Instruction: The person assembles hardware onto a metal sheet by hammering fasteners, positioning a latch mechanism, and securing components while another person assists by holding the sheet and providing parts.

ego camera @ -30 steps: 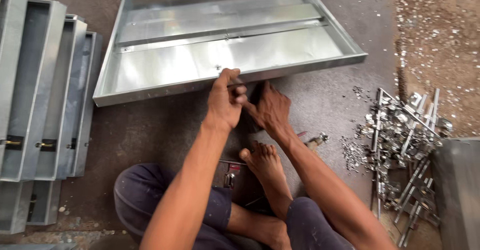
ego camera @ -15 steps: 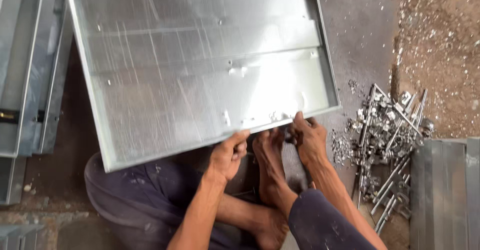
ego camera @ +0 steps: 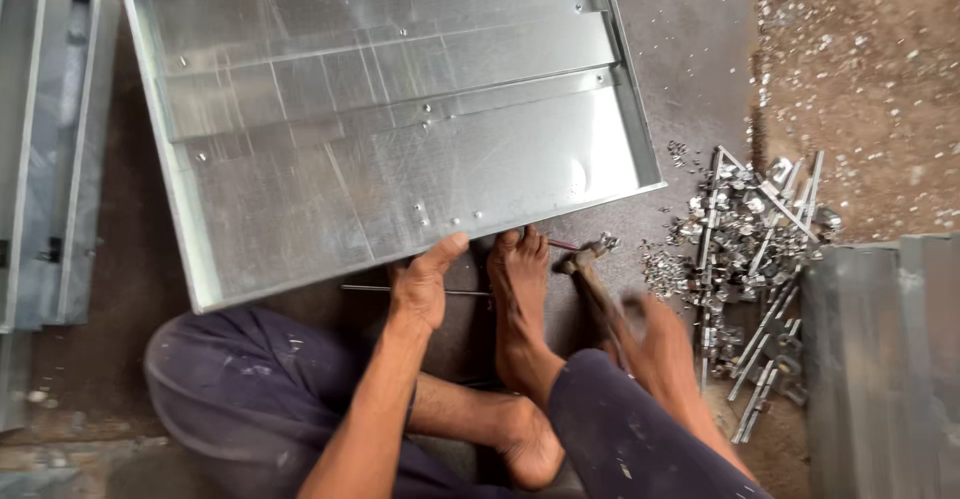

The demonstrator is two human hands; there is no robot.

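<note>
A large galvanized sheet-metal tray with raised rims and a riveted cross strip fills the upper middle, its near edge lifted off the floor. My left hand grips that near edge, thumb on the rim and fingers beneath. My bare foot rests under the same edge, just right of the hand. A hammer lies beside the toes, handle pointing toward me. My right hand is motion-blurred at the end of that handle; its grip is unclear.
A thin metal rod lies on the floor beneath the tray's edge. A heap of small metal brackets and strips sits at the right. More metal trays are stacked at the left, and a grey metal piece stands at the far right.
The tray has been swung and tipped closer to me. My right hand has left the tray's edge and dropped to the hammer. The left hand still holds the edge.
</note>
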